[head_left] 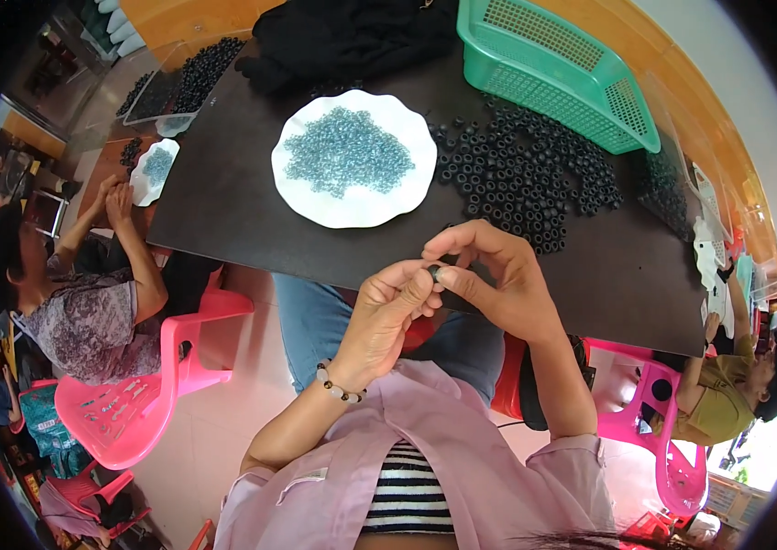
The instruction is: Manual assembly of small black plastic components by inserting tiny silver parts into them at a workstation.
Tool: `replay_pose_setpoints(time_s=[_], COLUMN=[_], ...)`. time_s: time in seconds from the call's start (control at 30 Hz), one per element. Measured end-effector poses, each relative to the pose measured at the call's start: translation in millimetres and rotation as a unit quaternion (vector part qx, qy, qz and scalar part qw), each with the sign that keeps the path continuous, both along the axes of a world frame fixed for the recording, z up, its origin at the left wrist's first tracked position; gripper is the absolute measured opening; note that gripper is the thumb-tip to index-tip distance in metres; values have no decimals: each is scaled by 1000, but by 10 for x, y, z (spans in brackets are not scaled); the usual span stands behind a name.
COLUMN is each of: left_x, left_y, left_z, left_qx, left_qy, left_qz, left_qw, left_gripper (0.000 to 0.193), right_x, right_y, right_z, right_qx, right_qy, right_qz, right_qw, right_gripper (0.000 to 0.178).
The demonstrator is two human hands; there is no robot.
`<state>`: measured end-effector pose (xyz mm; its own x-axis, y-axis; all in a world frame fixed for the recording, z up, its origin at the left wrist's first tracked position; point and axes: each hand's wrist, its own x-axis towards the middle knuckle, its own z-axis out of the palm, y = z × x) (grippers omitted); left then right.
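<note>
Between thumb and fingers, my left hand (pixel 388 312) pinches a small black ring-shaped part (pixel 435 272) just in front of the table's near edge. My right hand (pixel 494 280) meets it there, its thumb tip at the part and its index finger arched above. A tiny pale bit seems to sit at the right thumb tip, too small to make out. Beyond my hands stands a white scalloped plate (pixel 301 203) with a heap of clear bluish small pieces (pixel 347 151). Many loose black ring-shaped parts (pixel 521 170) lie to the right of the plate.
On the dark table (pixel 223 197), a green plastic basket (pixel 553 101) stands at the far right and black cloth (pixel 352 41) lies at the back. A co-worker sits at the left by a smaller white plate (pixel 154 171); another is at the right. Pink chairs (pixel 145 394) flank me.
</note>
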<state>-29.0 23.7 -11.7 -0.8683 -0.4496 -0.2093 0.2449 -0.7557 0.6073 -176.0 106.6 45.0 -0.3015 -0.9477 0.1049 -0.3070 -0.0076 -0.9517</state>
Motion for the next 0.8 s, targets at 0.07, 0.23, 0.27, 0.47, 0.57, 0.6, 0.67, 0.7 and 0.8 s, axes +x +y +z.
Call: replay_pose_setpoints(time_s=[0.07, 0.23, 0.27, 0.47, 0.57, 0.6, 0.67, 0.7, 0.8], left_x=[7, 9, 16, -18, -16, -15, -8, -7, -1], left_y=[-4, -68, -73, -95, -102, -105, -111, -114, -130], left_z=[0, 48, 59, 57, 36, 38, 39, 36, 12], left_qx=[7, 38, 38, 53, 55, 54, 53, 53, 54], left_qy=[-4, -10, -16, -11, -5, -2, 0, 2, 7], left_qz=[-2, -15, -10, -21, -24, -25, -28, -28, -31], left_qw=[1000, 999, 999, 998, 998, 998, 998, 998, 998], left_gripper=[25, 27, 29, 27, 27, 27, 27, 27, 26], right_x=[-28, -253, -347, -1112, -1395, -1479, -1615, -1664, -1709], right_y=[5, 10, -15, -282, -481, -524, -591, -611, -664], right_z=[8, 76, 87, 70, 21, 3, -24, -30, -40], right_qx=[6, 27, 50, 66, 92, 91, 71, 70, 96], right_qy=[-37, -67, -46, 142, 264, 266, 362, 363, 390], right_qz=[4, -16, -23, -114, -140, -141, -146, -145, -125], right_qw=[999, 997, 997, 981, 950, 949, 918, 918, 907], right_gripper=[21, 19, 18, 14, 15, 15, 15, 15, 15])
